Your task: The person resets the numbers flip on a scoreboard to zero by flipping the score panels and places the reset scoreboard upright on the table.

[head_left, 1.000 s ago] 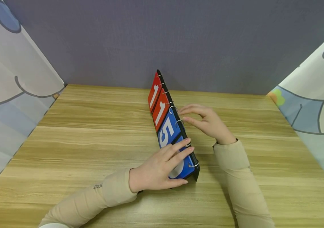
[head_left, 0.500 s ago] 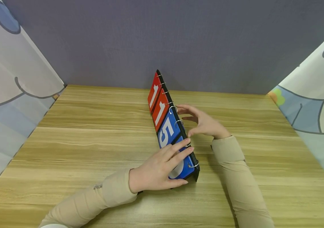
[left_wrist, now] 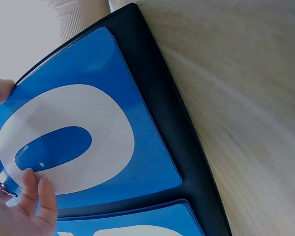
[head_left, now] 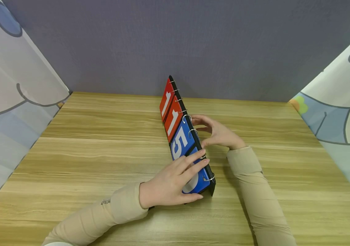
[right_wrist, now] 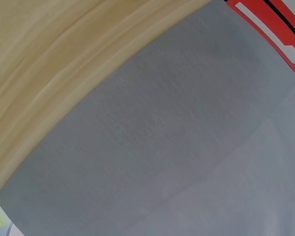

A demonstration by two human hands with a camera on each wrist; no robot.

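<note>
A tabletop flip scoreboard [head_left: 178, 143] stands on the wooden table like a tent, its ringed top edge running away from me. Red cards reading 1 and 1 are at the far end; nearer is a blue 5, then a blue 0 card [left_wrist: 113, 132]. Across this near card lies my left hand [head_left: 175, 177], its fingers fairly straight and reaching over the top edge, the thumb along the near end. My right hand [head_left: 221, 133] is at the board's right side, fingers bent, thumb apart from them. Its fingertips are partly hidden behind the board, so their grip is unclear.
The wooden table [head_left: 107, 136] ends at a grey panel [head_left: 175, 44] behind the scoreboard. Cartoon-printed sheets [head_left: 5, 85] line both sides. In the right wrist view, only red cards [right_wrist: 280, 37], tabletop and grey panel appear.
My right hand has come in closer to the scoreboard's right side, and its thumb has moved nearer to me, away from the fingers. The left hand and the scoreboard have stayed put.
</note>
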